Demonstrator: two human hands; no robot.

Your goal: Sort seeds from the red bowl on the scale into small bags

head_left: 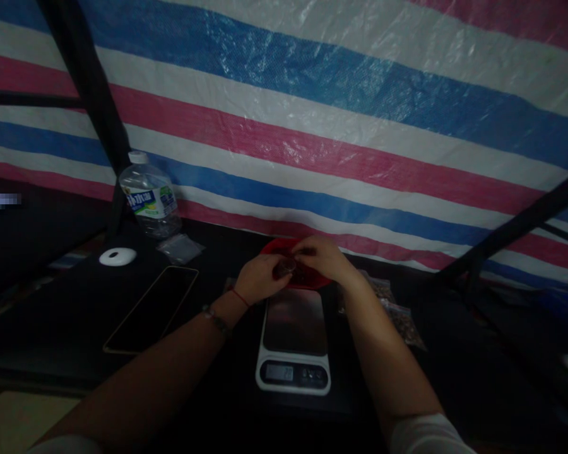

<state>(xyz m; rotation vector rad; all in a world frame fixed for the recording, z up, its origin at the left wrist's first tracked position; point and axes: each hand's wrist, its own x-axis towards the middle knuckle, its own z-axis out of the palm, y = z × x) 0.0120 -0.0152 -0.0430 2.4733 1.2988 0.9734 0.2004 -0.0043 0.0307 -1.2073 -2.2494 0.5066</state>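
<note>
My left hand [261,277] is at the near left rim of a red bowl [322,282], its fingers closed round a small clear plastic item [288,266] whose exact kind is too dark to tell. Over the bowl's right side, my right hand [322,255] reaches in with fingers bent and pressed together; whatever they grip is hidden. Dark contents lie in the bowl. Just in front of it, between my forearms, sits a white digital scale [294,340] with a bare metal plate and a lit display.
Small filled clear bags [404,323] lie beside my right forearm. To the left are a phone [152,309], a white oval object [118,256], a clear packet [180,248] and a large plastic bottle [151,198]. A striped tarp [312,145] hangs behind, with dark frame bars [88,82].
</note>
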